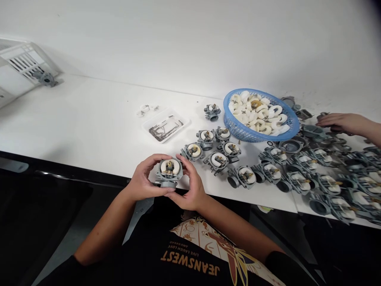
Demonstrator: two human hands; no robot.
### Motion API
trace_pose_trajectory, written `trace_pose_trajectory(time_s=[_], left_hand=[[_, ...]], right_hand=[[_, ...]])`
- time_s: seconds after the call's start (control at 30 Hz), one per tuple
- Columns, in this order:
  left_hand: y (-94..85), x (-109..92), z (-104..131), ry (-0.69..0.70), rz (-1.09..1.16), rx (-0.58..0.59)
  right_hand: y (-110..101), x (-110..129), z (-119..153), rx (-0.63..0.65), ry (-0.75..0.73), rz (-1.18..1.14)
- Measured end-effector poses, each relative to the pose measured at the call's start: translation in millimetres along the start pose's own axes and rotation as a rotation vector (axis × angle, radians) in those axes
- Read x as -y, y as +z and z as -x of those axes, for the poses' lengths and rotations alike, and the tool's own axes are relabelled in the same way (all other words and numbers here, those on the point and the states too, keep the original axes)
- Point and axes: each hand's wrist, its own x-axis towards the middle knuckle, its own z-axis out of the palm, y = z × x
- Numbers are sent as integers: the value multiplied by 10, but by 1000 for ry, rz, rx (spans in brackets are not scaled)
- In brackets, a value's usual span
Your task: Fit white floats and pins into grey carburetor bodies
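Observation:
Between my two hands I hold a grey metal carburetor body (168,184) over the table's front edge. A white ring-shaped float (175,168) and brass parts show in its open top. My left hand (143,176) grips its left side, fingers curled around the back and thumb underneath. My right hand (192,184) wraps the right side, its thumb meeting the left thumb below. Just to the right on the table stands another carburetor (192,151) with a white float. A small white tray (166,126) of thin metal pins lies beyond my hands.
A blue basket (228,119) full of white floats stands at the back right. Several carburetors (299,180) crowd the right side. Another person's hand (345,124) reaches among them. Loose floats (145,108) lie behind the tray. A white crate (22,63) sits far left beside a carburetor (47,79).

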Motion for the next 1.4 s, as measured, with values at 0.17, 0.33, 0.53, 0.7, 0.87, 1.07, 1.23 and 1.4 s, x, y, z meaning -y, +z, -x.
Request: trace_pose_trajectory(time_s=[0.17, 0.33, 0.53, 0.7, 0.87, 1.07, 1.23, 1.4], left_hand=[[27, -115, -28, 52, 18, 137], [61, -179, -75, -8, 14, 135], [98, -209, -192, 111, -11, 88], [258, -182, -206, 359, -45, -160], [555, -268, -93, 301, 51, -398], [799, -419, -167, 208, -85, -501], [902, -443, -276, 179, -196, -495], [956, -401, -303, 151, -84, -494]], right_hand=[[-64, 14, -44, -53, -75, -71], [-150, 118, -74, -44, 13, -13], [-190, 130, -58, -186, -5, 121], [-267, 205, -112, -288, -68, 227], [-351, 259, -173, -373, -20, 287], [-421, 214, -178, -385, 24, 274], [-425, 204, -183, -403, -9, 304], [-419, 232, -208, -430, -26, 311]])
